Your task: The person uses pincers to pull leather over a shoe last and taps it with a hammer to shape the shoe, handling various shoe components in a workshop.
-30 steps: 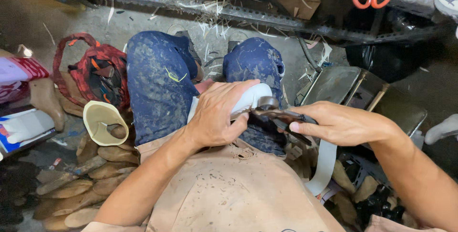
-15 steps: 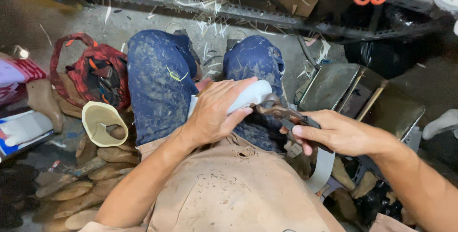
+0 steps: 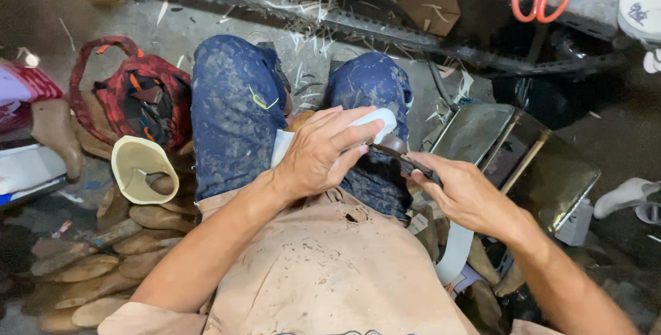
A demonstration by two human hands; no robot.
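While the person sits over blue-stained knees, both hands work one white piece on the lap.

Left hand (image 3: 323, 156) wraps its grip closed over the white curved piece (image 3: 375, 123) on the right thigh; right hand (image 3: 465, 194) pinches a dark-handled tool (image 3: 399, 152) against its edge. Since a second ago the right hand has drawn back toward the body, and the tool now meets the piece's end. Tan soles (image 3: 89, 266) lie piled on the floor.
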